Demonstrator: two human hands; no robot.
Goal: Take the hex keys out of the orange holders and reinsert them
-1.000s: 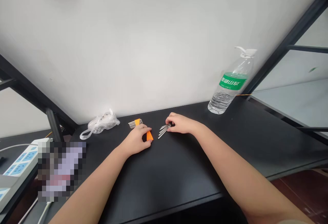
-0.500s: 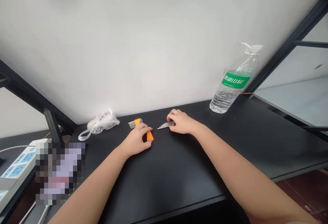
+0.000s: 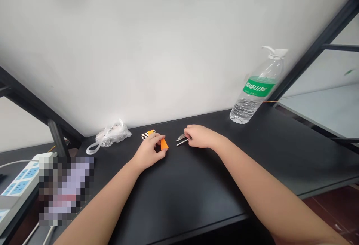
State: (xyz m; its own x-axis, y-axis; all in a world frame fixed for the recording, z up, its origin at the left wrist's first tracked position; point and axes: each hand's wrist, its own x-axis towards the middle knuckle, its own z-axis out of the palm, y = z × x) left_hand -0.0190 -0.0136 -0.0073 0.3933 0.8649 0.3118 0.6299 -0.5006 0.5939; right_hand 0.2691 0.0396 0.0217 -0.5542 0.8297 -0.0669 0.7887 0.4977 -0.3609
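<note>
My left hand (image 3: 150, 150) grips an orange holder (image 3: 164, 144) between thumb and fingers, low over the black table. Just behind its fingers lies a second orange holder (image 3: 150, 132) with several metal hex keys in it. To the right, my right hand (image 3: 198, 136) has its fingers pinched on a metal hex key (image 3: 183, 142) that points left. Beside that key, several more hex keys (image 3: 181, 137) lie partly hidden by the fingers.
A crumpled clear plastic bag (image 3: 113, 134) lies at the back left of the black table (image 3: 179, 196). A large water bottle (image 3: 254, 89) stands at the back right. A white power strip (image 3: 24, 181) and a blurred purple item (image 3: 73, 185) are at the left.
My right hand has moved slightly right, and one hex key now stands apart from the others at its fingertips. The orange holder in my left hand has turned a little.
</note>
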